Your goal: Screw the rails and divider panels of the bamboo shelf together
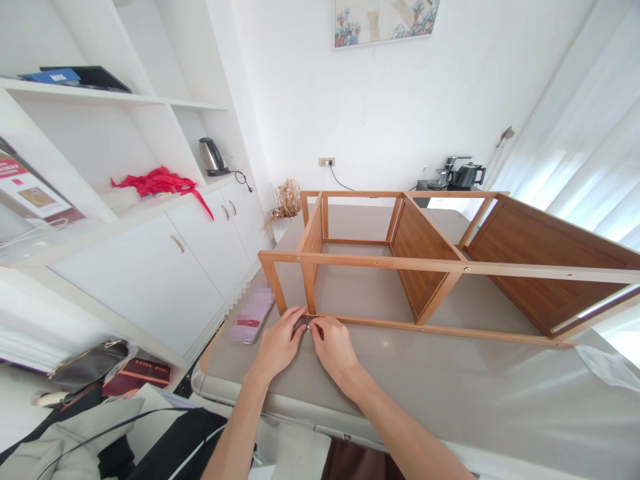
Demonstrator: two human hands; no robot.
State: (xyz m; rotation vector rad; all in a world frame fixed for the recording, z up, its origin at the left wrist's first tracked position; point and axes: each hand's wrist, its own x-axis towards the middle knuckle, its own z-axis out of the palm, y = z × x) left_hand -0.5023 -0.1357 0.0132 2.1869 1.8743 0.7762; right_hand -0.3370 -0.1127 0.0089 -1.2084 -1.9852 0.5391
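Observation:
A wooden shelf frame [370,261] lies on its side on the grey tabletop, its near lower rail running just beyond my fingers. My left hand [281,340] is at the rail's left end, fingertips against the wood by an upright and thumb bent towards them; whatever it pinches is hidden. Close beside it, my right hand [334,347] pinches a small metal piece that looks like a screw [309,326], held at the rail below the same upright. Both hands nearly meet there.
A pinkish-purple pouch or phone [253,315], partly blurred, lies left of the frame on the grey table [450,393]. Clear plastic wrap [607,365] rests at the right. White cabinets [150,280] stand on the left, with a kettle [213,157] and red ribbon [159,181].

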